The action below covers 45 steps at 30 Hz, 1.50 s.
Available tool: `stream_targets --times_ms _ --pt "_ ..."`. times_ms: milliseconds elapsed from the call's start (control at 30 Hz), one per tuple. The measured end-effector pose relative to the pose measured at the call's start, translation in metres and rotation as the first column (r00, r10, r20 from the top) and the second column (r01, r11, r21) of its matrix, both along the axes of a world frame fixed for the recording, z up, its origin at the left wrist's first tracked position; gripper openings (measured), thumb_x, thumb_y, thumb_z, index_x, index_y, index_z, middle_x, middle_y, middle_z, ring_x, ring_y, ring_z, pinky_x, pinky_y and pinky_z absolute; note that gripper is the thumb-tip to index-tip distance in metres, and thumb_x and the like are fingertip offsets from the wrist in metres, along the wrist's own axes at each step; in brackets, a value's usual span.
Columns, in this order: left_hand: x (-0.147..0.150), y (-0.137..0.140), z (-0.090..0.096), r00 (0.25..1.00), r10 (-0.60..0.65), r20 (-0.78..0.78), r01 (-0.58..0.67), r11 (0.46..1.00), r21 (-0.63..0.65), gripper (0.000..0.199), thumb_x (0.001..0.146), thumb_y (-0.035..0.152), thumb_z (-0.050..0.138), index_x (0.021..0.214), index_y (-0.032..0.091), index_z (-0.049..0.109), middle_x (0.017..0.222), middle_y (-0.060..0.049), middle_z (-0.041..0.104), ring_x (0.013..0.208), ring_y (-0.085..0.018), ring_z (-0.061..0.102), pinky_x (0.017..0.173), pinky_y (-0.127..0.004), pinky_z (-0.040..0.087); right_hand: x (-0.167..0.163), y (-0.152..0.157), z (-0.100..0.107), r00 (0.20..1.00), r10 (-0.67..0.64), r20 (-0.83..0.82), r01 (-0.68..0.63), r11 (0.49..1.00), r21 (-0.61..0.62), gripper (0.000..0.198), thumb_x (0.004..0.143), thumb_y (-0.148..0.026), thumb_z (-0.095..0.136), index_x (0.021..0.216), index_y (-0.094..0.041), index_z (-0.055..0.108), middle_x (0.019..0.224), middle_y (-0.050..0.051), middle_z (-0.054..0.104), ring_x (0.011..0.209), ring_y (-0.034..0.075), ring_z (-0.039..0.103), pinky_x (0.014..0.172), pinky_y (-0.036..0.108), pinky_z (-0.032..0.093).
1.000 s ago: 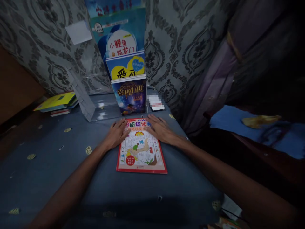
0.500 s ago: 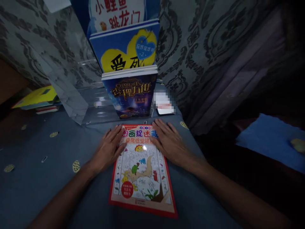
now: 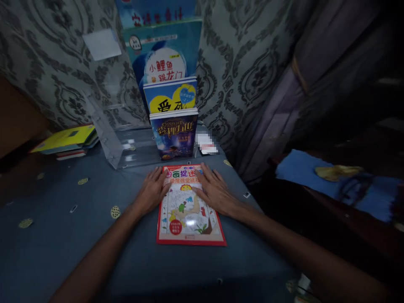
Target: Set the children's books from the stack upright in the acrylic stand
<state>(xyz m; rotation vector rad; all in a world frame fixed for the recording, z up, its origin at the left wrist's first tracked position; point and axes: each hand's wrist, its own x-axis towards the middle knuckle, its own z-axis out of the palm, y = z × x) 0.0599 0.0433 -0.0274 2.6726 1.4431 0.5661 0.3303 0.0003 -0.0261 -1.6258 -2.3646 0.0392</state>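
Observation:
A red-bordered children's picture book [image 3: 189, 216] lies flat on the dark blue-grey tablecloth [image 3: 132, 261], its cover facing up. My left hand [image 3: 153, 190] rests on the book's upper left edge with the fingers stretched out. Over its upper right part lies my right hand [image 3: 217, 189], flat and with fingers apart, covering some of the title. Just beyond the book, several books stand in tiers in a clear acrylic rack [image 3: 110, 145]; the front one is a dark blue-purple book [image 3: 175, 136].
Left of the rack lies a stack of books with a yellow one [image 3: 67, 138] on top. A phone-like item [image 3: 205, 143], partly pixelated, sits right of the rack. Patterned wallpaper [image 3: 227, 75] rises behind. Past the table's right edge is a blue cloth [image 3: 303, 168].
The view has tilted up and back, so more of the upper books shows. Both hands stay on the book, the right one lying slightly further over its cover.

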Motion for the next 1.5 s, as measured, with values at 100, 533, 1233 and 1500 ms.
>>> stream_targets --times_ms 100,533,1233,1500 --pt "0.0 0.001 0.003 1.0 0.011 -0.012 -0.011 1.0 -0.023 0.053 0.103 0.043 0.044 0.146 0.012 0.053 0.154 -0.02 0.052 0.148 -0.034 0.043 0.121 -0.053 0.034 -0.006 -0.028 -0.001 1.0 -0.003 0.002 0.003 1.0 -0.011 0.067 0.103 -0.052 0.04 0.158 -0.013 0.038 0.169 0.022 0.023 0.155 0.04 0.027 0.12 0.06 0.033" --pt "0.001 0.0 0.006 0.999 0.01 0.052 -0.007 0.998 -0.059 0.051 0.102 0.04 0.044 0.143 0.012 0.056 0.151 -0.02 0.055 0.147 -0.032 0.044 0.121 -0.052 0.033 -0.012 -0.088 -0.006 0.996 0.047 -0.071 -0.047 0.999 -0.004 0.071 0.101 -0.057 0.046 0.158 -0.016 0.041 0.167 0.02 0.03 0.155 0.039 0.024 0.122 0.061 0.031" --pt "0.02 -0.014 0.021 0.253 0.607 0.754 0.314 0.685 -0.657 0.051 0.079 0.034 0.074 0.125 0.016 0.062 0.125 -0.014 0.074 0.113 -0.03 0.072 0.095 -0.042 0.06 -0.01 -0.092 0.005 0.987 0.084 -0.134 -0.104 0.984 -0.147 0.083 0.095 -0.064 0.055 0.161 -0.019 0.034 0.17 0.017 0.022 0.158 0.041 0.009 0.125 0.063 0.023" --pt "0.03 -0.029 0.041 0.148 0.764 0.629 0.491 0.495 -0.717 0.023 0.078 0.015 0.074 0.1 0.013 0.066 0.095 -0.013 0.08 0.093 -0.029 0.078 0.084 -0.04 0.065 -0.008 -0.091 0.01 0.982 0.077 -0.175 -0.11 0.977 -0.183 0.089 0.092 -0.066 0.059 0.163 -0.021 0.028 0.171 0.017 0.019 0.158 0.039 0.011 0.125 0.063 0.022"
